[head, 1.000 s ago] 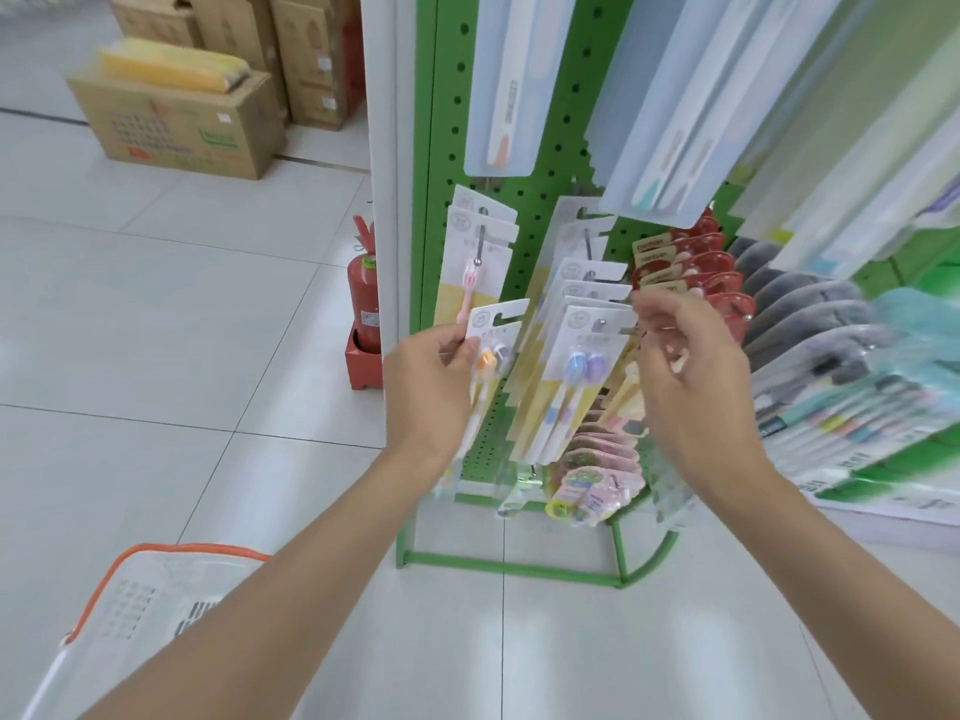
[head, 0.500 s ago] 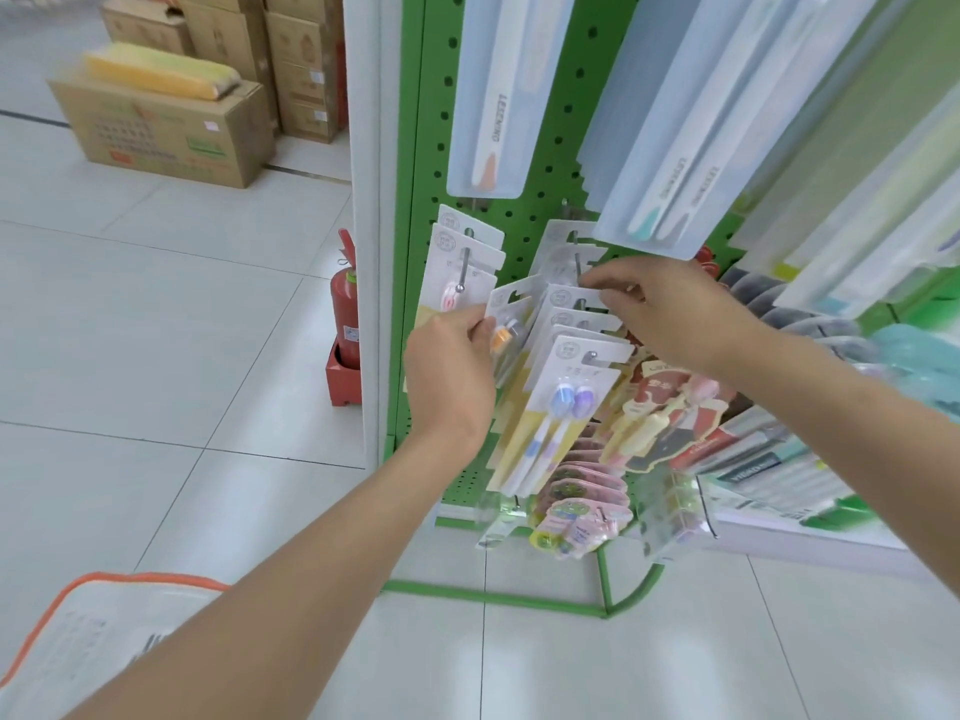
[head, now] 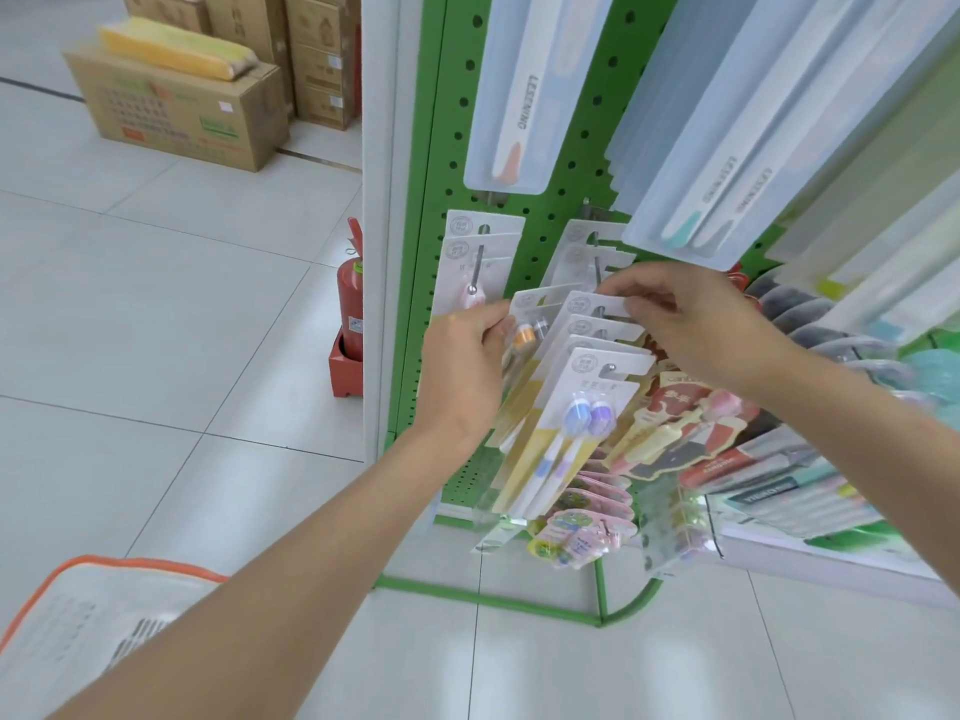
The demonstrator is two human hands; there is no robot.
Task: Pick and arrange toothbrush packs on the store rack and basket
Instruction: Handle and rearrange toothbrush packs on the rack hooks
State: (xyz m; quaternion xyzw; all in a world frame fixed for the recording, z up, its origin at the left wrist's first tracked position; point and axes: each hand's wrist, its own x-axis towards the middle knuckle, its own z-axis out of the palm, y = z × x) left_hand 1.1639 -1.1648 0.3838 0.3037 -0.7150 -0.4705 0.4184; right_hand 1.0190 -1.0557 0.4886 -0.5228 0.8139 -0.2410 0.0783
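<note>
A green pegboard rack [head: 540, 236] carries toothbrush packs on hooks. My left hand [head: 462, 366] grips a pack with orange and grey brush heads [head: 530, 324] by its left edge, just left of the middle hook. My right hand [head: 691, 324] pinches the top card of a hanging pack [head: 592, 304] on that hook. In front hangs a pack with blue and purple brush heads [head: 587, 413]. Another hook at the left holds pink-brush packs [head: 475, 262]. The white basket with an orange rim [head: 78, 610] sits at the bottom left.
Long pale packs [head: 519, 90] hang above the hands. Children's pink packs [head: 587, 522] and red packs [head: 680, 423] hang lower right. A red fire extinguisher [head: 349, 309] stands left of the rack. Cardboard boxes [head: 176, 106] sit on the tiled floor behind.
My right hand moved left and up from the red packs to the top of the middle hook's packs. My left hand stayed on the orange-headed pack, lifting it slightly toward the hook.
</note>
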